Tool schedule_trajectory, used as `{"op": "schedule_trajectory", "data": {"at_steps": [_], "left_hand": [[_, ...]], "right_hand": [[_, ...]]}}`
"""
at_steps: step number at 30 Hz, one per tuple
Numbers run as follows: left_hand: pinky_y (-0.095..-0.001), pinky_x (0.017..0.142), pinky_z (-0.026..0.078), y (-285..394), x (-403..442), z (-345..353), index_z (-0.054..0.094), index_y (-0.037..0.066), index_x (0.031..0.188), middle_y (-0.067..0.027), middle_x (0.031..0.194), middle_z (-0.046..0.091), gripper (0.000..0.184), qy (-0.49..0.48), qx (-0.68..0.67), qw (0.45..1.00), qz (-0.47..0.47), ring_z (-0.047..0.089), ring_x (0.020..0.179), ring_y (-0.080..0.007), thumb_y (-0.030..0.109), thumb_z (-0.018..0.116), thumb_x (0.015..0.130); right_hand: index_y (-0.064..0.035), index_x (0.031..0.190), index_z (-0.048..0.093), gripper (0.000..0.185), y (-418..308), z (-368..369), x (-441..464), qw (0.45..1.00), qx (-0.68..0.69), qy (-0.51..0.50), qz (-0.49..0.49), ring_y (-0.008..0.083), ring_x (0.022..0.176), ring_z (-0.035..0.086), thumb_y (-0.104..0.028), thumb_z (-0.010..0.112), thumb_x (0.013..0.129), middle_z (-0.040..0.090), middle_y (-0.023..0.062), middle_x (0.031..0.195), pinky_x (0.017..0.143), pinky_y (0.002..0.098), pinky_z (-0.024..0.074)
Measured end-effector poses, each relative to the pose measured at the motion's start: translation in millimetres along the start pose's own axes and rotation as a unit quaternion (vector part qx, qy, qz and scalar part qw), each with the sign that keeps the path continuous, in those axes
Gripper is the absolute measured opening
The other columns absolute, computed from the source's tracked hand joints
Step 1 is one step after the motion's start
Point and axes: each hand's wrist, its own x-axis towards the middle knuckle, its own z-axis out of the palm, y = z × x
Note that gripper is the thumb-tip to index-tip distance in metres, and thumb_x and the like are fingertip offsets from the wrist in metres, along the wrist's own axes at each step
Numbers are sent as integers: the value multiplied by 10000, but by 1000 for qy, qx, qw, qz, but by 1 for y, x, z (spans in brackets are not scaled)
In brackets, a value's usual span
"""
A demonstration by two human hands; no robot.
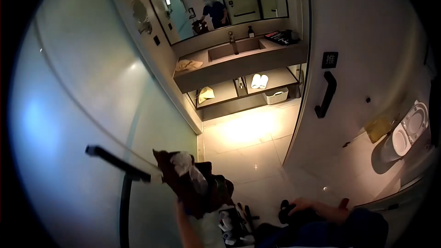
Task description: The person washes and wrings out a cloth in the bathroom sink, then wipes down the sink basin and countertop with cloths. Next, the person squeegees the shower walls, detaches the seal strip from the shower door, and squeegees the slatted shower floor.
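Observation:
At the lower centre is a dark brown bag or cloth (170,174) with crumpled white material (183,163) on it. My left hand (180,209) is at its lower left edge, with the fingers hidden. Beside the bag, a dark caddy (234,229) holds white bottles and other small items. My right hand (301,205) lies over dark clothing at the lower right, fingers partly visible and loosely spread, beside a black object (284,209) I cannot make out.
Ahead stands a washbasin counter (239,63) under a mirror (250,0), with slippers (259,81) and a white basket (276,95) below. A frosted door with a black handle (118,163) is on the left. Another handle (326,95) and a toilet (400,141) are on the right.

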Motion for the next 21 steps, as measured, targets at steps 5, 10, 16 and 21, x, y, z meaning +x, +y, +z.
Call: {"op": "schedule_trajectory", "data": {"at_steps": [5,10,16,21], "left_hand": [[-387,886,426,-13,44,104,455,46,1219,-83,1040,563,557,71,55,994,-58,571,907,-224,414,563,815],[-371,851,434,-59,100,193,468,36,1187,-82,1007,560,501,98,130,979,-124,565,878,-213,370,553,823],[-351,808,444,-88,225,244,483,24,1148,-82,967,556,435,76,189,964,-174,558,844,-199,316,541,832],[-334,773,452,-70,342,279,496,14,1115,-81,934,553,380,16,247,953,-177,552,816,-188,272,532,839]], "right_hand": [[-16,1009,583,586,-18,-147,101,989,-78,0,-122,351,958,567,-497,666,683,593,207,1024,799,414,450],[-31,962,626,581,-23,-230,229,984,-102,7,-147,332,923,593,-509,673,635,629,188,942,800,424,452],[-72,1047,631,685,14,-298,324,998,58,17,-7,320,1020,557,-606,657,618,613,169,1061,891,396,418],[-56,1073,621,591,-2,-430,345,984,156,75,-50,246,987,581,-446,731,643,631,150,1028,885,353,431]]}}
